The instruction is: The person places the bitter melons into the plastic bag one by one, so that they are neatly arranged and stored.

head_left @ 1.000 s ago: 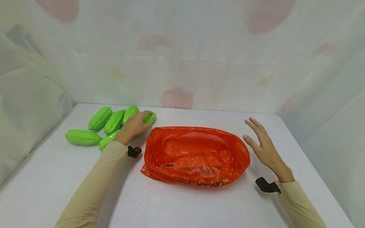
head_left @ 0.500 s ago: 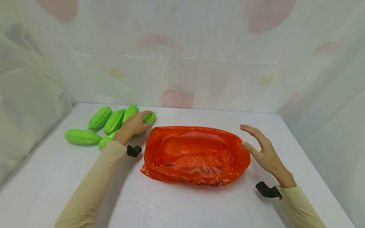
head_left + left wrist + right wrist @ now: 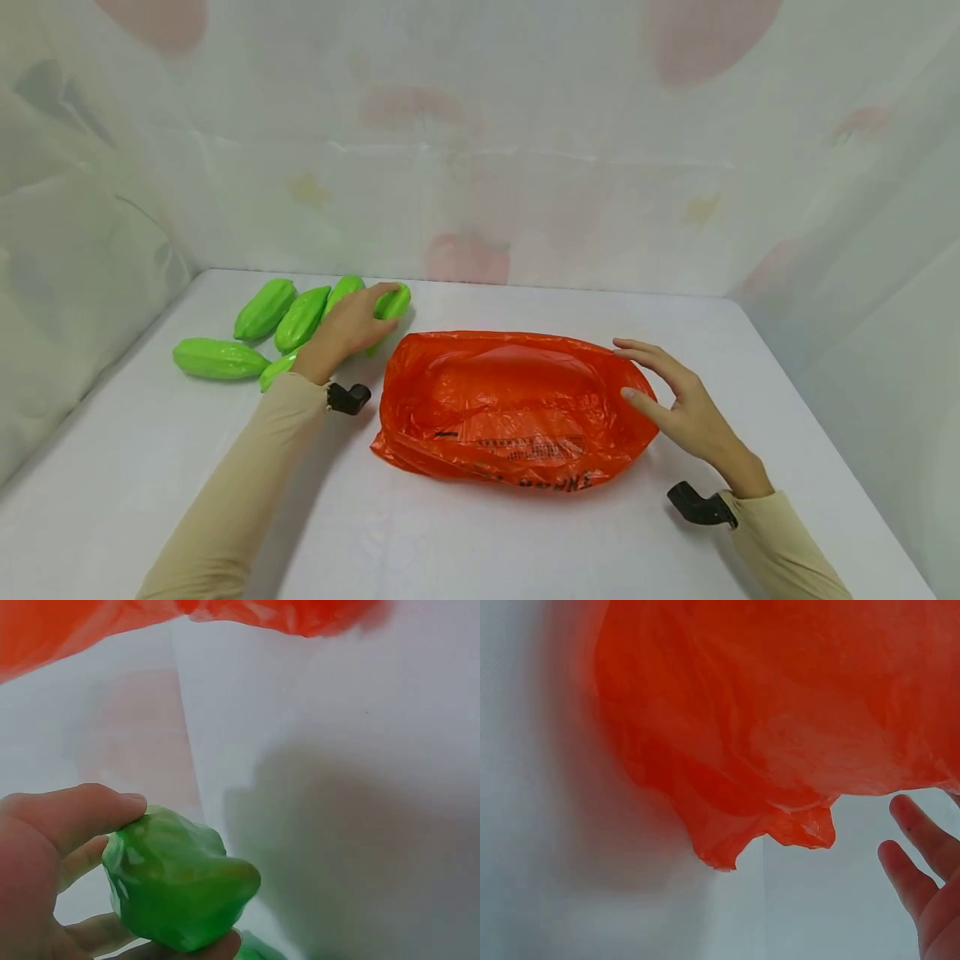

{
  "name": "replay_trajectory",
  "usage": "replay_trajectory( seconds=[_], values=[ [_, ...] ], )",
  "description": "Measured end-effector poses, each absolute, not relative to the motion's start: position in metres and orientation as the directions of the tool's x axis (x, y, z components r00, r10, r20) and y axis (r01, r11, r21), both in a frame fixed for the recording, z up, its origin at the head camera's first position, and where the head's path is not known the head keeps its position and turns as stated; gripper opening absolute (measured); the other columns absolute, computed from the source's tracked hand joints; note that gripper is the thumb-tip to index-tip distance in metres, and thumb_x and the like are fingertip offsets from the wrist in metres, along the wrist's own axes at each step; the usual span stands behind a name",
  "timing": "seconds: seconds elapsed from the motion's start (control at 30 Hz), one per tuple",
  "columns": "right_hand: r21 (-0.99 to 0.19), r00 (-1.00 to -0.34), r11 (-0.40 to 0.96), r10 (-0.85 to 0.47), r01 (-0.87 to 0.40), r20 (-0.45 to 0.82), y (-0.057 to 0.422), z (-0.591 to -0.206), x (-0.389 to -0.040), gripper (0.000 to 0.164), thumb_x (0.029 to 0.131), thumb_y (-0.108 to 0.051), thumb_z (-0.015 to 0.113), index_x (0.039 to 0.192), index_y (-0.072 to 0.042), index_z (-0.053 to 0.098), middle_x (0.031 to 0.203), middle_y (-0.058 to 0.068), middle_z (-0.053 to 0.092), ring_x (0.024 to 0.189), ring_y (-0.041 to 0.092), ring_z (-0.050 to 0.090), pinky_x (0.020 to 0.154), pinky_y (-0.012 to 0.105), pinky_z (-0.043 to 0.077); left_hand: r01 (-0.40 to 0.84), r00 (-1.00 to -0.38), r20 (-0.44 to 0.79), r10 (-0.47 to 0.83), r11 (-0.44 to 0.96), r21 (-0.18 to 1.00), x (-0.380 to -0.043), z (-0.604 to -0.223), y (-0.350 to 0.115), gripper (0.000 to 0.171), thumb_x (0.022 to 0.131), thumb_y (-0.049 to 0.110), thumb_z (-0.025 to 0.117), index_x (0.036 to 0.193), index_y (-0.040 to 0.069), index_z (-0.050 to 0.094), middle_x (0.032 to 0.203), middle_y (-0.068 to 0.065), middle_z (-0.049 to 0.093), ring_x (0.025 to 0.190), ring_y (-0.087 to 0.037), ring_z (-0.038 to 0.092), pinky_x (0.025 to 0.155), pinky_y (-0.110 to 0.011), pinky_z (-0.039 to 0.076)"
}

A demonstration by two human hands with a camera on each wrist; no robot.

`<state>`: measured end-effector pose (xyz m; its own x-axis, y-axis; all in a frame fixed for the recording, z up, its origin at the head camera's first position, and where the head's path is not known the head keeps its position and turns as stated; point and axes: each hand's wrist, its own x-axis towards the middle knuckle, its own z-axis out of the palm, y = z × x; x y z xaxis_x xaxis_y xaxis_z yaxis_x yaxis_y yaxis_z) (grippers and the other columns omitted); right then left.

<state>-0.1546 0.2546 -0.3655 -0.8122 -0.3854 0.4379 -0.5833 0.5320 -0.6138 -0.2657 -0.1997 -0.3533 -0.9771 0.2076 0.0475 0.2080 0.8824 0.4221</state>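
In the head view my left hand [image 3: 343, 332] grips a glossy green star fruit [image 3: 396, 302], deeply ridged, at the near side of the back of the table. Up close in the left wrist view, thumb and fingers curl round the star fruit [image 3: 180, 881], its knobby end facing the camera. A red plastic bag [image 3: 517, 392] lies with its mouth wide and dark print on its front. By its right rim is my right hand [image 3: 693, 412], fingers extended and thumb apart, overlapping the edge. In the right wrist view, fingertips show beside the bag's [image 3: 780, 712] edge.
Several more green star fruits [image 3: 221, 359] lie at the left of the white table [image 3: 465, 542], partly behind my left hand. A printed white curtain [image 3: 525, 125] stands behind and along both sides. Black wrist mounts [image 3: 701, 506] sit by each sleeve.
My right hand has moved leftward to the bag's right rim. My left hand has shifted slightly up with the star fruit, which now shows more of its length. The bag stays put.
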Motion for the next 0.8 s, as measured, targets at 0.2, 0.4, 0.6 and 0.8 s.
replay_trajectory(
  seconds=[0.2, 0.4, 0.6, 0.8],
  values=[
    [-0.637, -0.799, 0.486, -0.41, -0.599, 0.439, 0.253, -0.366, -0.154, 0.052, 0.087, 0.003, 0.068, 0.136, -0.01, 0.058, 0.145, 0.009, 0.053, 0.138, 0.0, 0.041, 0.109, 0.01, 0.031, 0.221, -0.975, 0.071, 0.212, 0.871, 0.438, -0.262, -0.347, -0.199, 0.061, 0.092, 0.023, 0.062, 0.149, 0.01, 0.043, 0.138, -0.027, 0.055, 0.119, -0.043, 0.055, 0.101, -0.058, 0.044],
    [-0.651, -0.793, 0.459, -0.423, -0.605, 0.439, 0.25, -0.37, -0.155, 0.05, 0.088, 0.004, 0.066, 0.136, -0.008, 0.057, 0.147, 0.012, 0.05, 0.138, 0.0, 0.04, 0.107, 0.007, 0.033, 0.217, -0.976, 0.088, 0.2, 0.856, 0.469, -0.256, -0.339, -0.197, 0.061, 0.094, 0.025, 0.062, 0.15, 0.012, 0.042, 0.139, -0.025, 0.055, 0.11, -0.036, 0.055, 0.096, -0.054, 0.045],
    [-0.703, -0.816, 0.434, -0.423, -0.563, 0.393, 0.248, -0.372, -0.155, 0.049, 0.091, 0.003, 0.063, 0.138, -0.007, 0.055, 0.148, 0.013, 0.048, 0.139, -0.005, 0.037, 0.107, 0.006, 0.031, 0.217, -0.976, 0.111, 0.187, 0.83, 0.514, -0.248, -0.328, -0.193, 0.062, 0.095, 0.028, 0.063, 0.151, 0.012, 0.041, 0.13, -0.025, 0.059, 0.099, -0.034, 0.054, 0.085, -0.048, 0.046],
    [-0.726, -0.835, 0.441, -0.426, -0.527, 0.347, 0.249, -0.376, -0.157, 0.05, 0.094, 0.0, 0.06, 0.143, -0.008, 0.049, 0.153, 0.013, 0.044, 0.14, -0.008, 0.032, 0.108, 0.004, 0.026, 0.241, -0.97, 0.153, 0.187, 0.81, 0.535, -0.238, -0.315, -0.186, 0.061, 0.094, 0.031, 0.063, 0.15, 0.015, 0.043, 0.128, -0.021, 0.062, 0.095, -0.032, 0.058, 0.078, -0.043, 0.048]
  ],
)
